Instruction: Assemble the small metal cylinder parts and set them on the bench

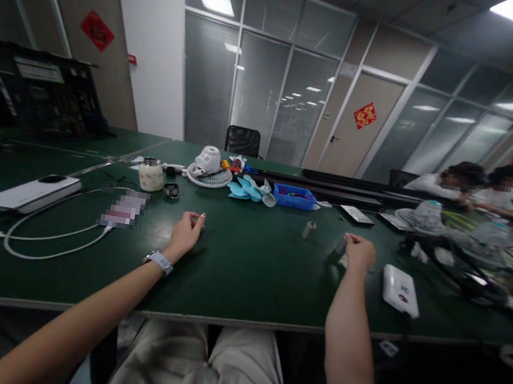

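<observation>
My left hand [186,233] rests on the green table [241,281] with its fingers curled in loosely and nothing visible in them; a watch sits on that wrist. My right hand [359,251] is closed in a pinch on a small dark object [338,248] that I cannot make out. A small grey metal cylinder [308,229] stands on the table between the two hands, closer to the right one. A white fan body on its grille [208,168] and loose light-blue fan blades [248,188] lie farther back.
A blue tray [294,196], a cream jar [152,175], a white power bank [399,289], a white box [33,191] and a looped white cable [52,236] lie around. Other people sit at the far right [484,184] amid cluttered tools.
</observation>
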Available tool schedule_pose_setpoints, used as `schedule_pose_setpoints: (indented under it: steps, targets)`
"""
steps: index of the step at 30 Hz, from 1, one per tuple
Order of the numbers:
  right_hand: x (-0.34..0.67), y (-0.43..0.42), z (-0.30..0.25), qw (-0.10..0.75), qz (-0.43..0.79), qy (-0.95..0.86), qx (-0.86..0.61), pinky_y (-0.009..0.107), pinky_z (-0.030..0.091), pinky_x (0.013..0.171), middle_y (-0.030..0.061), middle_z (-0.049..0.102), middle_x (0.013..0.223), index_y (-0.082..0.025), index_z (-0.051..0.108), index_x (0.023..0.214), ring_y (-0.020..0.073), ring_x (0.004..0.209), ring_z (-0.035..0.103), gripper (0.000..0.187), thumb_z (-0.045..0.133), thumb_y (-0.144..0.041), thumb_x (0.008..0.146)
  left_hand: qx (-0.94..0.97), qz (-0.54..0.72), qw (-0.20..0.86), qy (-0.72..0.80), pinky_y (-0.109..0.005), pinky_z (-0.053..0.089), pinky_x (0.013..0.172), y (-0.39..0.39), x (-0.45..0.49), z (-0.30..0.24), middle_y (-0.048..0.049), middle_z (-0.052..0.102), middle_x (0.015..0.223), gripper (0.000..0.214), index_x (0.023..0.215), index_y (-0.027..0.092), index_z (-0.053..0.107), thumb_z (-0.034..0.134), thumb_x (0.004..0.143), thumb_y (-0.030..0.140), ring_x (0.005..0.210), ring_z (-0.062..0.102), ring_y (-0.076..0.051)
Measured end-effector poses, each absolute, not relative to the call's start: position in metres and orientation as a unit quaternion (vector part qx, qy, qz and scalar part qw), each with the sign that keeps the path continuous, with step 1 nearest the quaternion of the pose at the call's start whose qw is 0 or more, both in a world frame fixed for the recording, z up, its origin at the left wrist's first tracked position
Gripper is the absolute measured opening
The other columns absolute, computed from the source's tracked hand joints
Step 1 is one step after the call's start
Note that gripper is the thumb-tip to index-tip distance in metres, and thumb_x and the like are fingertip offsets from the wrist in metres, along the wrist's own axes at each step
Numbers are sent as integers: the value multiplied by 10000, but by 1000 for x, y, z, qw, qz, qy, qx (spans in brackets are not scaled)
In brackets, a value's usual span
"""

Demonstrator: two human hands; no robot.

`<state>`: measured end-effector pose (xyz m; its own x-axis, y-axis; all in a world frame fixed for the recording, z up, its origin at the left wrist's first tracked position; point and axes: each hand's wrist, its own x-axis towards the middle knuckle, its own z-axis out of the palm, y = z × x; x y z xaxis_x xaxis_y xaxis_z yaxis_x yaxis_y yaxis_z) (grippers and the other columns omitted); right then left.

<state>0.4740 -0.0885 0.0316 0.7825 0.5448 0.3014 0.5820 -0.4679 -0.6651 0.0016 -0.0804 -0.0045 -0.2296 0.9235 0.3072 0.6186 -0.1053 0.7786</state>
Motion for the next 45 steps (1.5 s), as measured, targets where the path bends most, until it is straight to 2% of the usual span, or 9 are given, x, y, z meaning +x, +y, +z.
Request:
schedule_pose_setpoints:
  steps: [10,15,18,21,24,29,34,39,45]
  targets:
    - [468,-88,35,397,-21,-311,-863,355,479,741,138,691,1057,-273,738,1040,278,944,638,265,580,-323,834,600,434,181,647,-334,459,707,-85,2,1,-117,732,924,393,1059,169,495,391,902,515,817,683,-244]
    - [469,-90,32,389,9,-304,-870,444,456,832,154,647,1133,-261,726,1051,327,1033,593,276,580,-338,830,602,436,180,644,-345,459,742,-83,2,-2,-118,731,919,395,1055,172,494,388,902,519,849,679,-251]
    - [460,-90,35,434,-114,-278,-849,531,382,934,193,539,1275,-214,606,1240,370,1176,481,514,649,-414,768,602,436,183,643,-347,461,737,-81,2,-4,-115,731,913,394,1048,176,496,392,898,526,837,680,-252]
    - [440,-80,37,509,-239,-344,-752,490,332,1007,197,493,1310,-147,439,1365,324,1240,417,663,590,-468,805,602,434,182,645,-338,463,714,-79,0,-7,-111,732,910,390,1047,182,499,404,893,528,822,682,-247]
    - [417,-61,27,506,-177,-478,-696,394,369,997,182,543,1254,-114,427,1348,265,1179,484,643,548,-478,832,609,436,179,639,-333,465,712,-77,0,-9,-110,732,905,393,1052,177,500,406,896,525,821,683,-241]
    - [403,-38,-4,391,-1,-545,-742,334,452,894,154,640,1144,-116,502,1291,251,1038,606,624,659,-414,765,609,429,174,645,-325,467,717,-78,0,-8,-109,729,904,379,1064,167,501,427,898,499,833,683,-234]
    - [406,-35,-11,352,24,-528,-773,296,484,798,100,697,1024,-165,654,1051,230,951,652,351,663,-388,779,613,430,174,639,-329,477,714,-79,0,-9,-106,714,906,381,1068,166,510,478,873,492,824,677,-230]
    - [355,-46,-6,361,61,-594,-717,282,487,772,67,705,993,-182,647,1047,202,909,658,385,698,-419,748,666,455,167,566,-344,489,740,-87,7,-4,-81,704,935,425,1083,182,524,534,828,523,834,660,-218]
    - [233,-81,-8,346,107,-744,-561,279,475,765,37,689,963,-223,618,1064,180,868,640,410,683,-488,758,735,484,145,453,-378,470,858,-105,28,5,-79,692,1050,386,1097,199,540,591,816,457,1023,622,-229]
